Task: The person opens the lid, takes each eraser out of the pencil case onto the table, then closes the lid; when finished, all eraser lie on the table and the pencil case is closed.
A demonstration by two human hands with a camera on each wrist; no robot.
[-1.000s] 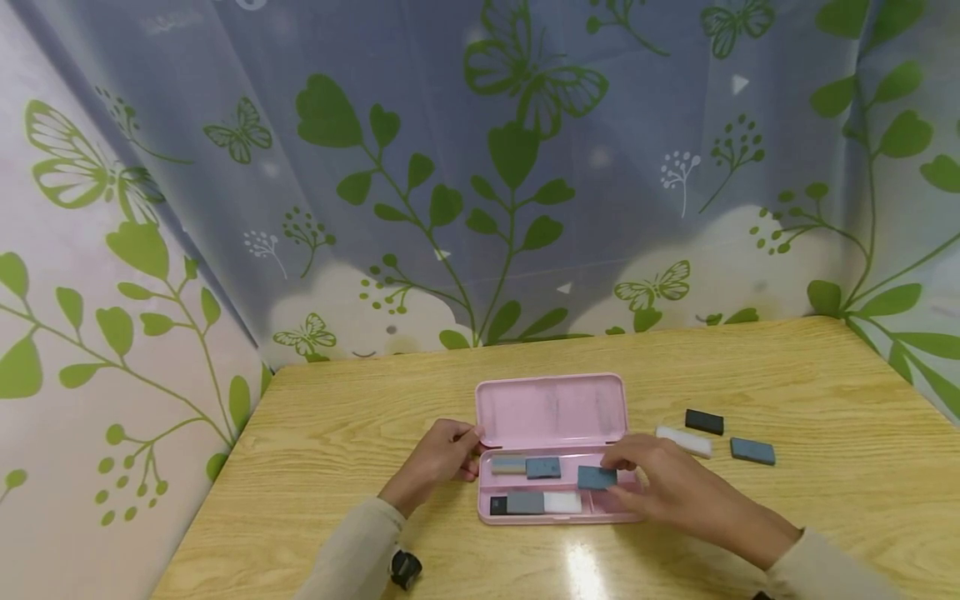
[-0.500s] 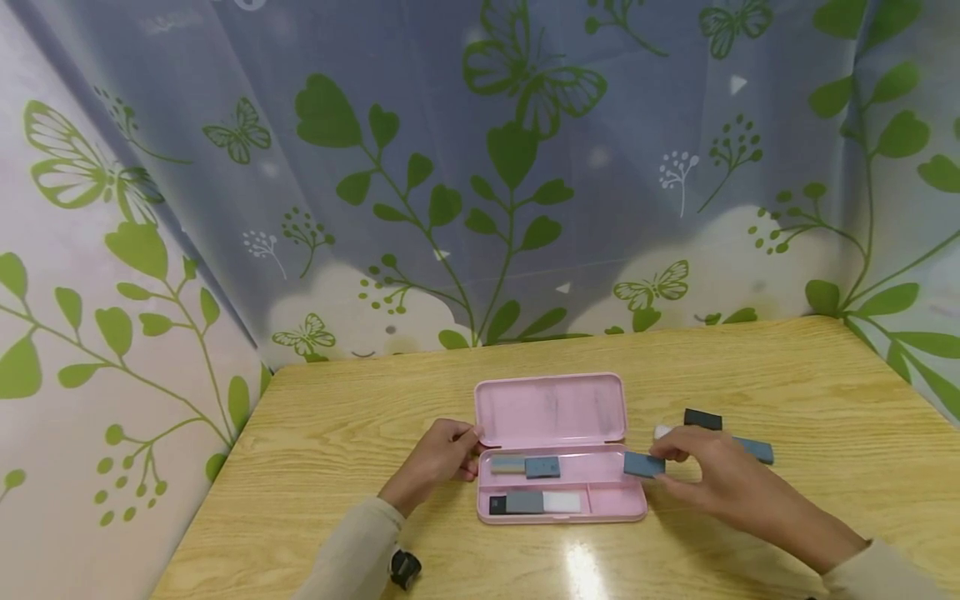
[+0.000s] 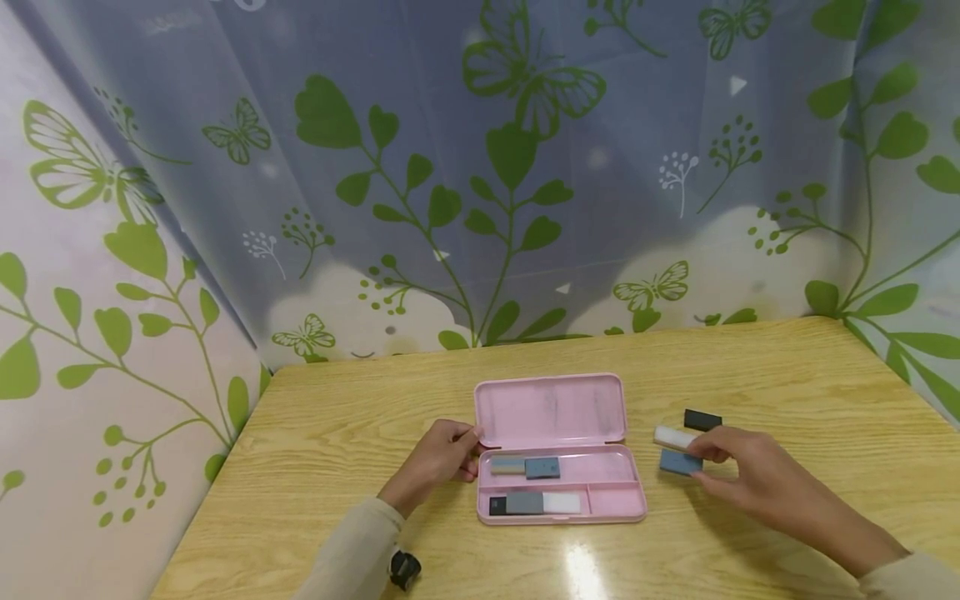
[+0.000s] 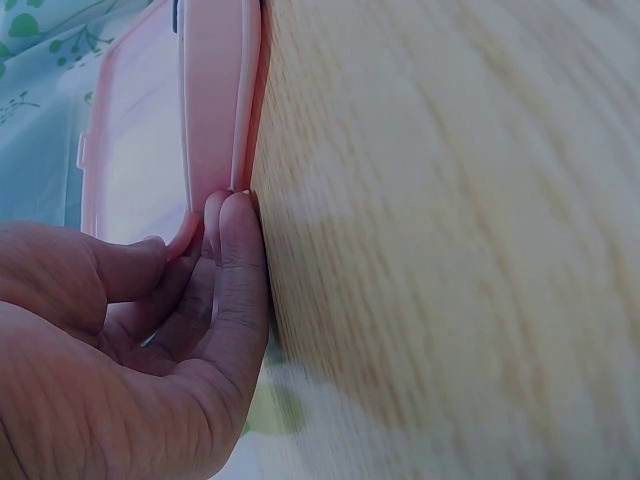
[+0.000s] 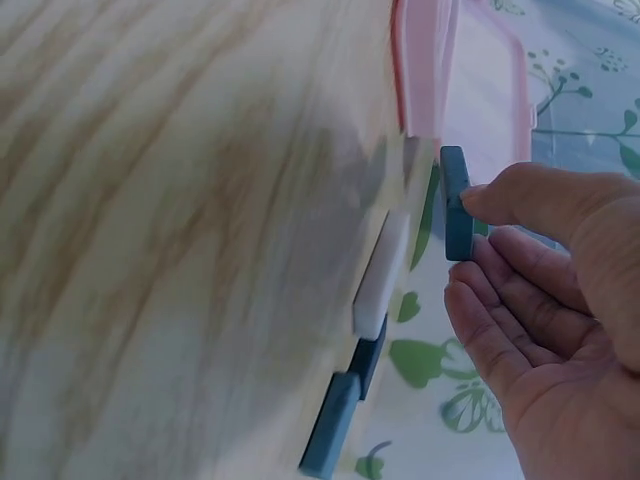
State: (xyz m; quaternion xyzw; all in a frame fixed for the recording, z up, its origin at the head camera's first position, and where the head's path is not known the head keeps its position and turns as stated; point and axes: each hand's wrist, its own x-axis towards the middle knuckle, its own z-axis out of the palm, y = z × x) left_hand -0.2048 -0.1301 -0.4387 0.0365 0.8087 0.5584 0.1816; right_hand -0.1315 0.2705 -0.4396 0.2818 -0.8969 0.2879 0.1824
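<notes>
A pink pencil case point(image 3: 561, 522) lies with its lid raised on the table in the head view. My left hand point(image 3: 442, 452) pinches its left side near the hinge, with the thumb against the lid corner in the left wrist view. Inside, a blue eraser point(image 3: 542, 467) and a striped eraser point(image 3: 507, 466) lie in the back compartment. A black point(image 3: 497, 505), a grey point(image 3: 525, 502) and a white eraser point(image 3: 562, 502) line the front one. Right of the case, my right hand point(image 3: 757, 479) pinches another blue eraser point(image 5: 456, 204) between thumb and fingers, above the table.
Beside the right hand lie a white eraser point(image 5: 380, 275), a black eraser point(image 3: 702, 419) and a further blue eraser point(image 5: 331, 425) on the wooden table point(image 3: 360, 400). A patterned curtain point(image 3: 420, 167) hangs behind. A small black object point(image 3: 405, 570) is by the left sleeve.
My right hand has carried the blue eraser out from over the case's right part and rightward, towards the loose erasers. The left hand and the case have stayed put.
</notes>
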